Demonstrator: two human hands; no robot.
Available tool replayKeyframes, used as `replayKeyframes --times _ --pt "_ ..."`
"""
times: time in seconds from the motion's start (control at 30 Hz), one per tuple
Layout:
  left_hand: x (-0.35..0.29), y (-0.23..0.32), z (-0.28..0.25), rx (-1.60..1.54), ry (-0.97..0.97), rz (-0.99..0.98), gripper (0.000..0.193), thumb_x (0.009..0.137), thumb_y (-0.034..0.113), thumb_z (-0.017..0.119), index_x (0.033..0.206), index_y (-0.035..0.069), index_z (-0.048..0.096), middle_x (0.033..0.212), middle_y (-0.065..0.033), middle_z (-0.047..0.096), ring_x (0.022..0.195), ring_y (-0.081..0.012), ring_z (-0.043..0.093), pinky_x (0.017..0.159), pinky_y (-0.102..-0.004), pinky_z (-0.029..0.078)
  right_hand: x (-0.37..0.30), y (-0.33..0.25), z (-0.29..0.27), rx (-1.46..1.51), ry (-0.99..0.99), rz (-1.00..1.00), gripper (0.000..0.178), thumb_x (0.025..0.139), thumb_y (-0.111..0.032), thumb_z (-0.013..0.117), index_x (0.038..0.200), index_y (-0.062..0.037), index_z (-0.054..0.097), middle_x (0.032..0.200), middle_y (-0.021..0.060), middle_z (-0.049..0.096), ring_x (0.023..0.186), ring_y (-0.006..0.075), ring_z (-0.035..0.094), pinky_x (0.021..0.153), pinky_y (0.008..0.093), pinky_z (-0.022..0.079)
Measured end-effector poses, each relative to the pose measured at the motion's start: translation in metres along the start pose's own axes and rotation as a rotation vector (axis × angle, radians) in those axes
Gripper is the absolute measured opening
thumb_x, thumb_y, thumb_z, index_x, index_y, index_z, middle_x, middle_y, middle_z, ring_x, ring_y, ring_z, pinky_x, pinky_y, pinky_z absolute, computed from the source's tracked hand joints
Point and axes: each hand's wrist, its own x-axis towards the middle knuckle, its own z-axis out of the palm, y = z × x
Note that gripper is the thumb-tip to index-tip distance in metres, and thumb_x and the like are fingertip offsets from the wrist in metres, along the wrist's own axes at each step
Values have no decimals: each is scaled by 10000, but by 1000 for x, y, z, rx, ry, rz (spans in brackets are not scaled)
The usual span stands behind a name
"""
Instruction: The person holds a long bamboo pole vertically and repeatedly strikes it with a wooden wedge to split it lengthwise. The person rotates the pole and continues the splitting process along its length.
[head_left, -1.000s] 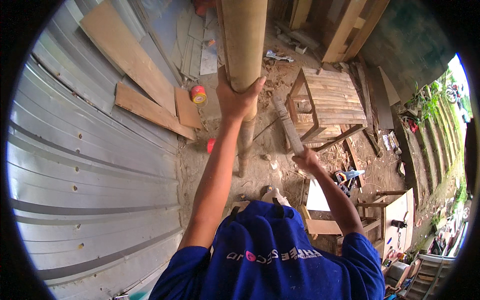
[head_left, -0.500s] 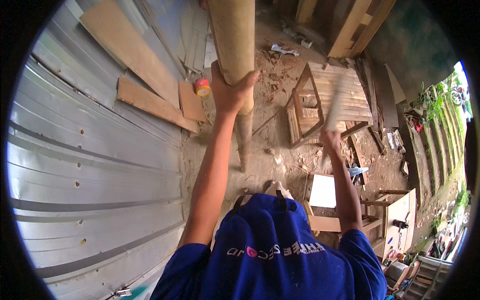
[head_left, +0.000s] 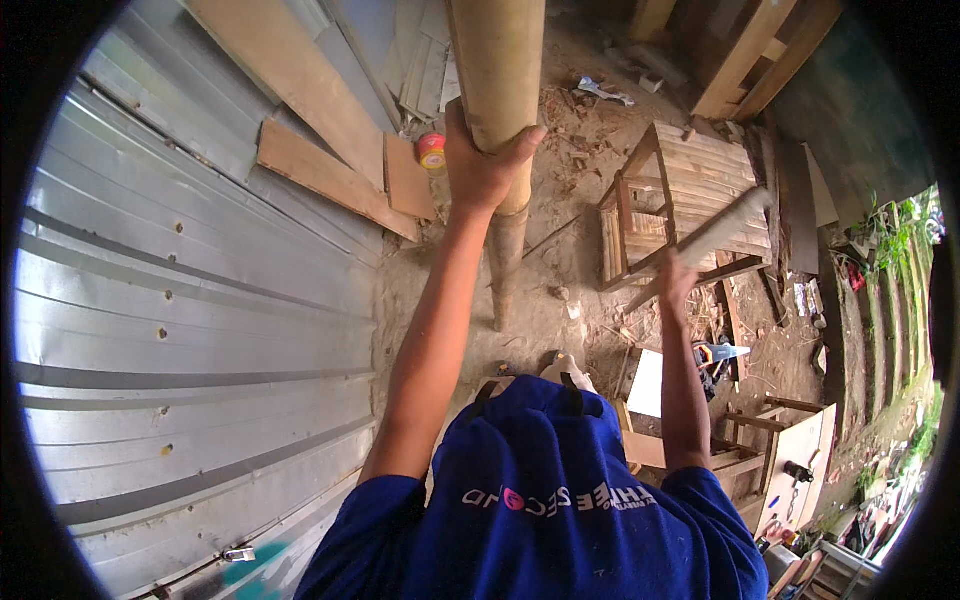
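Observation:
My left hand (head_left: 490,165) is wrapped round a thick, tan bamboo pole (head_left: 500,60), its thumb lying across the near side. The pole stands roughly upright, its narrower, darker lower end (head_left: 507,290) reaching toward the ground by my feet, and its top runs out of view. To the right and apart from the pole, my right hand (head_left: 676,278) is closed on a long, flat, grey machete-like tool (head_left: 725,222). Its broad end points away to the upper right; a thin end sticks out below the fist. Motion blurs it a little.
Corrugated metal sheeting (head_left: 190,300) walls off the left, with planks (head_left: 330,180) leaning there beside a red-and-yellow tape roll (head_left: 431,151). A slatted wooden stool-like frame (head_left: 700,170) stands on the right. Nearer are a handsaw (head_left: 722,352) and another wooden frame (head_left: 800,470).
The machete-like tool has tipped from nearly upright to slanting up and right. My left hand keeps its grip on the pole. The whole view has shifted slightly.

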Motion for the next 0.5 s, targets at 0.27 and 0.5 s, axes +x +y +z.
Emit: replayKeyframes --times 0.27,0.5 --pt "-11 8 -13 -59 -43 -157 796 672 332 893 1231 -13 443 1082 -137 613 984 -211 622 843 -355 526 -26 14 3 -700 -323 190 467 793 -297 760 1090 19 585 891 204 673 811 355 650 699 462 510" --pt "1 5 -8 4 -32 -170 755 692 300 886 1216 -20 446 1087 -136 612 975 -202 621 835 -352 524 -50 4 36 -831 -706 406 281 811 -126 687 1064 -12 646 752 65 635 634 185 580 628 374 498"
